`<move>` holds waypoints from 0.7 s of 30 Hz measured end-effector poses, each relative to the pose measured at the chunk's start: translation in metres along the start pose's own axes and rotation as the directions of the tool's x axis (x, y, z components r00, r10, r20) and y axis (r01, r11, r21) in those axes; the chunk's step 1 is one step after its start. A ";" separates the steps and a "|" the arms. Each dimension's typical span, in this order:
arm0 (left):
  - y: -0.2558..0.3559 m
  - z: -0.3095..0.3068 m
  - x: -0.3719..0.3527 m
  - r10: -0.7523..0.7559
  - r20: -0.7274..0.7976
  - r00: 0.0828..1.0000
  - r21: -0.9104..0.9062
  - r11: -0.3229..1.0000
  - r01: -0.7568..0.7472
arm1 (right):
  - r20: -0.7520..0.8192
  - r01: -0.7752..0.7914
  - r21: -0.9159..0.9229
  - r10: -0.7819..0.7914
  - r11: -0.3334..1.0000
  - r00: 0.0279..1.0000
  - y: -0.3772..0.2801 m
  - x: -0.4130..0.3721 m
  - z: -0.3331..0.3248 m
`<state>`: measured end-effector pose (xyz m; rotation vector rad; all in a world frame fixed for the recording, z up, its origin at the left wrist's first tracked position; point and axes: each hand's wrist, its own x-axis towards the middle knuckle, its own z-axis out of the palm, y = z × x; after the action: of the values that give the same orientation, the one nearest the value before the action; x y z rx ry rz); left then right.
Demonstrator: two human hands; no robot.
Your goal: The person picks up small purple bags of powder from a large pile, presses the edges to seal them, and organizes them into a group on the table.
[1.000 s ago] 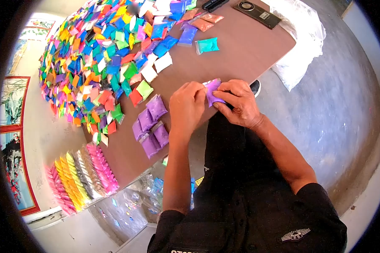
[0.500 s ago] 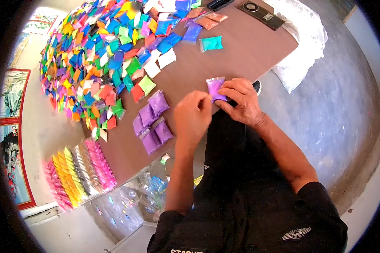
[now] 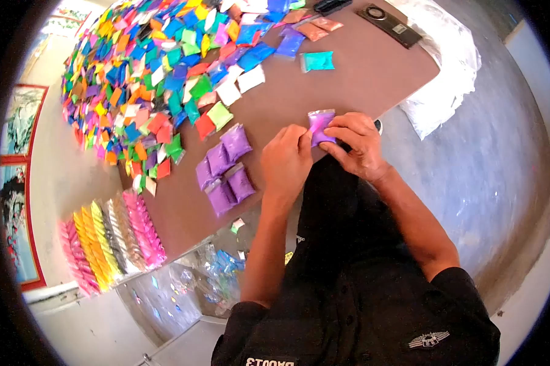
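A small clear packet with purple filling (image 3: 322, 126) is held upright near the table's front edge. My right hand (image 3: 359, 145) pinches it from the right side, thumb below and fingers above. My left hand (image 3: 287, 160) is closed, its thumb and fingertips at the packet's left edge; the exact grip there is partly hidden. To the left of my left hand, several more purple packets (image 3: 219, 160) lie grouped in two rows on the brown table (image 3: 275, 100).
A large heap of colourful packets (image 3: 183, 67) covers the table's left and back. Rows of packet strips (image 3: 110, 241) lie at the near left corner. A teal packet (image 3: 317, 61), a dark phone-like device (image 3: 389, 25) and a white plastic bag (image 3: 449, 67) are toward the right.
My left hand has moved slightly right and in against the packet's left edge. My right hand keeps its hold on the packet. The whole view has shifted a little.
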<state>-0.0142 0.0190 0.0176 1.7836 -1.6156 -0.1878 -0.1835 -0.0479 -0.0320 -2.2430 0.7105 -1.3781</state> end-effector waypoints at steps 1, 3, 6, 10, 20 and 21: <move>-0.003 -0.002 0.003 0.042 -0.047 0.998 0.068 0.997 -0.039 | -0.007 -0.008 0.001 0.008 1.000 1.000 0.000 0.000 0.000; -0.003 -0.010 0.004 0.020 -0.095 0.995 0.067 0.998 -0.014 | 0.000 0.003 0.020 -0.003 1.000 1.000 -0.001 0.003 0.000; 0.000 -0.039 -0.003 -0.039 -0.183 0.982 0.025 0.999 0.044 | 0.027 -0.022 0.027 0.022 0.999 0.999 -0.004 0.004 -0.002; -0.019 -0.095 -0.035 -0.228 -0.408 0.884 -0.085 0.974 0.211 | 0.016 -0.086 -0.021 0.086 0.996 0.996 -0.010 0.005 0.002; -0.149 -0.176 -0.137 -0.474 -0.635 0.610 -0.136 0.846 0.516 | 0.062 -0.066 -0.086 0.072 0.994 0.996 -0.049 0.018 0.031; -0.157 -0.179 -0.141 -0.475 -0.656 0.586 -0.135 0.838 0.529 | 0.070 -0.055 -0.092 0.062 0.994 0.996 -0.051 0.020 0.035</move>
<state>0.1820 0.2140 0.0094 2.0131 -0.5756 0.2543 -0.1336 -0.0178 -0.0035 -2.3098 0.8217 -1.2530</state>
